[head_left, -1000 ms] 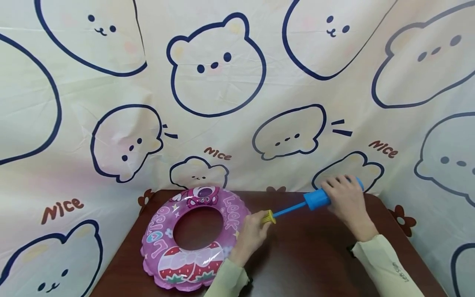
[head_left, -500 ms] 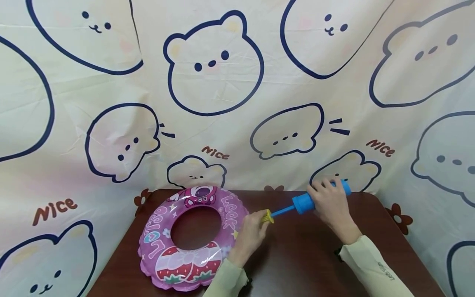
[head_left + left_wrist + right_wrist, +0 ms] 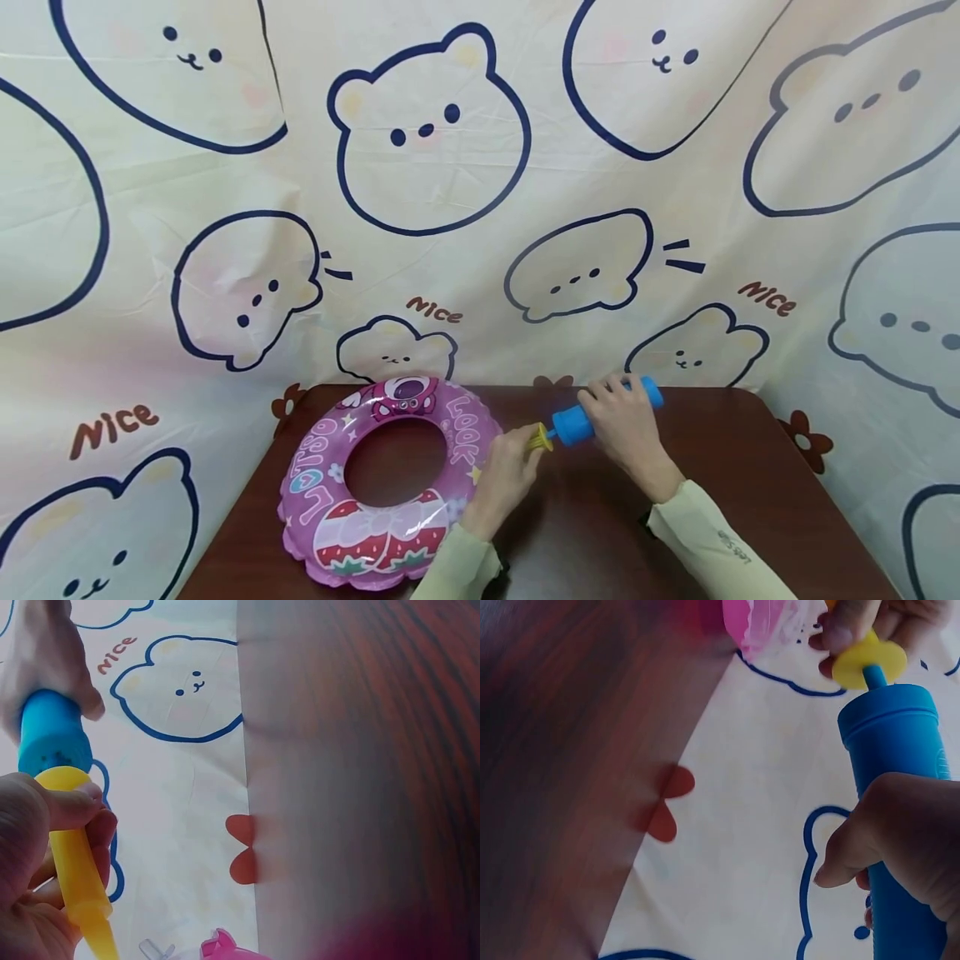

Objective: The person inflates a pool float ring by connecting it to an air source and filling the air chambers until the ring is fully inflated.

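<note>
In the head view my right hand [image 3: 622, 425] wraps round the body of a blue hand pump [image 3: 573, 426]. My left hand [image 3: 506, 475] holds the pump's yellow nozzle [image 3: 542, 437] beside the right edge of a pink inflatable swim ring [image 3: 300, 475]. Only a short bit of the blue rod [image 3: 874, 677] shows between nozzle flange and body in the right wrist view. The left wrist view has thumb and fingers pinching the tapered nozzle [image 3: 77, 870]; a small clear piece [image 3: 157, 949] lies near its tip. Whether the nozzle touches the ring cannot be told.
The ring, puffed out and printed with strawberries and letters, lies on the left of a dark brown table [image 3: 720, 467]. A pale cloth [image 3: 435, 275] with bear drawings hangs behind the table and at both sides.
My right hand has slid the blue pump body left and down toward the nozzle, so the exposed rod has shortened greatly. The left hand keeps its hold beside the ring.
</note>
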Tool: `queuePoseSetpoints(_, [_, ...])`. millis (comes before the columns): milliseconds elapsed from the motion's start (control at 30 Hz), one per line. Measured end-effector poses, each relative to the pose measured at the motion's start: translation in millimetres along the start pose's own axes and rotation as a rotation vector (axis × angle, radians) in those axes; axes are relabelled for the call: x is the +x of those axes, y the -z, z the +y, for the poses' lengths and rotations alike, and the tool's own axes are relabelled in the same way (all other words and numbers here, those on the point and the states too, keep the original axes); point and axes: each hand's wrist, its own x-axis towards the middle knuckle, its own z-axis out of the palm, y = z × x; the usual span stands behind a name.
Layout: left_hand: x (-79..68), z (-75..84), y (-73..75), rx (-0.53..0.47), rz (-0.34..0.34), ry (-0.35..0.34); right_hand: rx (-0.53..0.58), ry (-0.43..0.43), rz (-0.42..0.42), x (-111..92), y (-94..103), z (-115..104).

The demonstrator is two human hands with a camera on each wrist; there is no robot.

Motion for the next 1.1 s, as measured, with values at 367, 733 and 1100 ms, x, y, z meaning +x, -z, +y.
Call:
queuePoseSetpoints(367, [-3.3,-2.1,1.7,0.015,-0.003,-0.002,0.035,-0.004,-0.021,-1.1,-8.1,-17.3])
queuePoseSetpoints(733, [1.0,-11.1,-0.4,0.036,0.03,-0.082,0.077,-0.091,0.03,-15.5,4.3,36.5])
queuePoseSetpoints(1100, [0.1,-6.1,0.5,0.032,-0.026,-0.024,0.067,-0.158,0.006,-26.8,20.5,82.6])
